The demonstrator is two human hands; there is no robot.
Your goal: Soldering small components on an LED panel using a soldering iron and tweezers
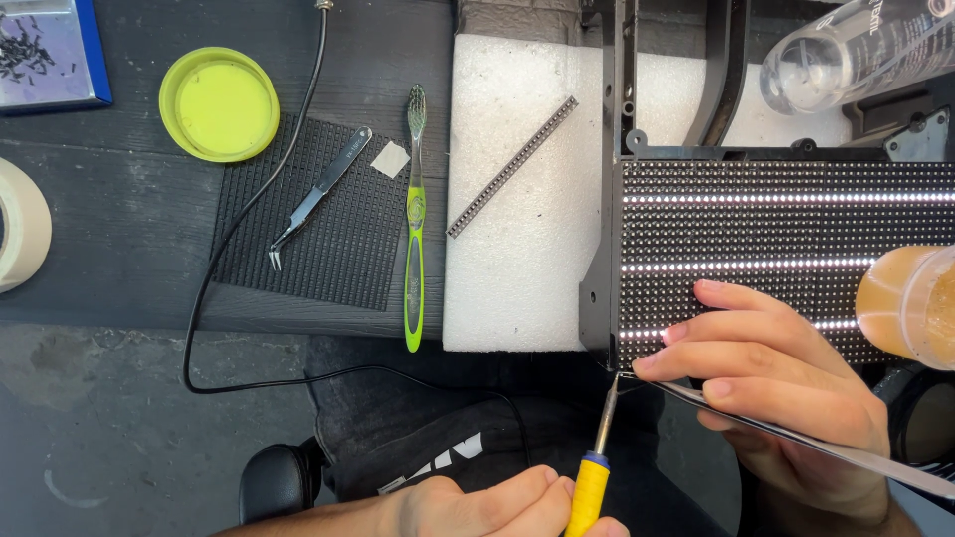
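A black LED panel [786, 229] with several lit white rows lies at the right, partly on a white foam block [517, 199]. My left hand [487, 502], at the bottom centre, grips a yellow-handled soldering iron [589, 492] whose tip meets the panel's lower left corner. My right hand [786, 388] rests on the panel's lower edge, fingers pointing left. It holds a long thin metal strip [846, 452], which runs from that same corner down to the right.
On the dark table to the left lie a green toothbrush [414, 229], tweezers [318, 194] on a small black dotted module [328, 259], a yellow-green lid [219, 104], a tape roll [20, 224] and a black cable [214, 268]. A pin strip [512, 166] lies on the foam. A clear bottle [856, 50] and an amber jar [910, 303] stand at the right.
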